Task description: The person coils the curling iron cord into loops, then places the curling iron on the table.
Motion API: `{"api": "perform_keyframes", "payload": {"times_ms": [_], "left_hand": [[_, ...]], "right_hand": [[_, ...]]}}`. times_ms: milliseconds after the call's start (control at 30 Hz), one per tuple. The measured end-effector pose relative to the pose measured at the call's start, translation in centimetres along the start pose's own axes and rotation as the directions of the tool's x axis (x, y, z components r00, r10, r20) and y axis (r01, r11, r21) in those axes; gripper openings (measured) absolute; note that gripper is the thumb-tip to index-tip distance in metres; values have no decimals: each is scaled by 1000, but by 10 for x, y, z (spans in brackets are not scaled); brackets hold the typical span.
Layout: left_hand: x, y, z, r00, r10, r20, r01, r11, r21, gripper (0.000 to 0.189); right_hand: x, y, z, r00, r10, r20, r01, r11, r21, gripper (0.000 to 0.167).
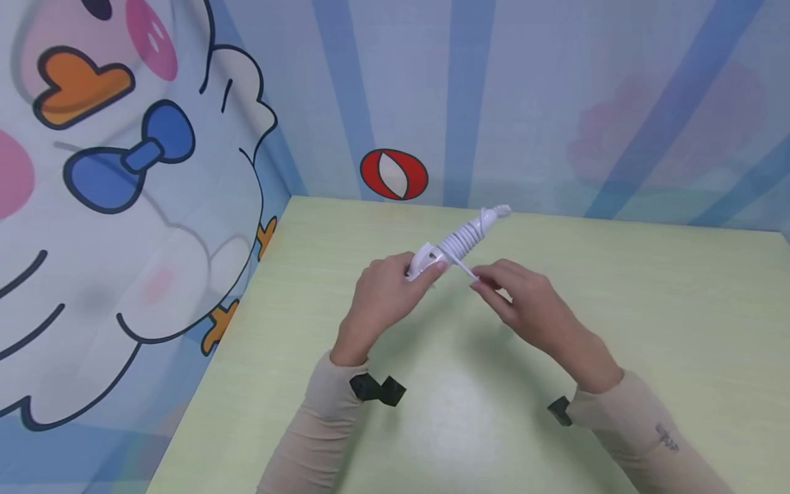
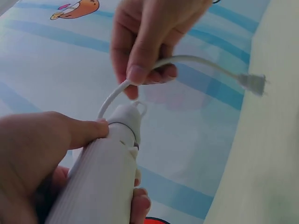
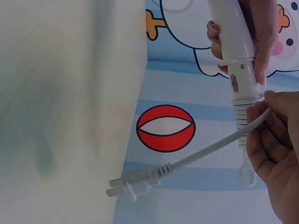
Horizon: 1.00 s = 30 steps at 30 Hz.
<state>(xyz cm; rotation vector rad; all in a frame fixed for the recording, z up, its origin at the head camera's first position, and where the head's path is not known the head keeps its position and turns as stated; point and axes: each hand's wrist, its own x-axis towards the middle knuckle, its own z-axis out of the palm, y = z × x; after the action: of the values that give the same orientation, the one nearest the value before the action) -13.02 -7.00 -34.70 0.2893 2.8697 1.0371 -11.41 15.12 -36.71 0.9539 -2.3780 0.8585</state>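
A white, stick-shaped electric appliance [image 1: 421,259] is held up over the table, tilted with its narrow end away from me. Its white cord is wound in several turns [image 1: 461,240] around that narrower end. My left hand [image 1: 382,291] grips the thicker body [image 3: 231,37], thumb lying along it. My right hand [image 1: 537,309] pinches the loose stretch of cord [image 3: 210,151] between thumb and fingers, right beside the appliance. Past those fingers the cord ends in a two-pin plug [image 3: 138,182], hanging free. A small loop [image 3: 243,176] shows at the appliance's narrow tip.
A pale yellow-green table [image 1: 469,425] lies under both hands. Behind it stands a blue striped wall [image 1: 531,103] with a printed red and white ball [image 1: 393,174]. To the left, another printed wall [image 1: 185,288] shows a large cartoon bird. Dark wrist cameras [image 1: 378,390] sit at both cuffs.
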Motion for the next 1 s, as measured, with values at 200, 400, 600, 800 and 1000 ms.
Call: {"api": "perform_keyframes", "payload": {"times_ms": [200,400,600,800,1000], "left_hand": [[-3,3,-9,993,-18,113,41,979,-202,44],[-8,6,-17,971,35,237,51,936,-348,41],[-15,8,-21,940,157,304,-22,914,-404,31],[-23,9,-28,901,256,350,-94,903,-418,24],[-30,14,-35,835,380,397,-210,889,-408,18]], "right_hand": [[-6,1,8,999,20,-30,-17,996,90,20],[-9,8,9,1000,-17,-16,20,986,165,17],[-10,13,7,995,-92,-44,98,981,169,23],[-8,12,-3,990,-128,-61,129,991,24,44],[-1,12,-19,992,-125,30,122,990,72,10]]}}
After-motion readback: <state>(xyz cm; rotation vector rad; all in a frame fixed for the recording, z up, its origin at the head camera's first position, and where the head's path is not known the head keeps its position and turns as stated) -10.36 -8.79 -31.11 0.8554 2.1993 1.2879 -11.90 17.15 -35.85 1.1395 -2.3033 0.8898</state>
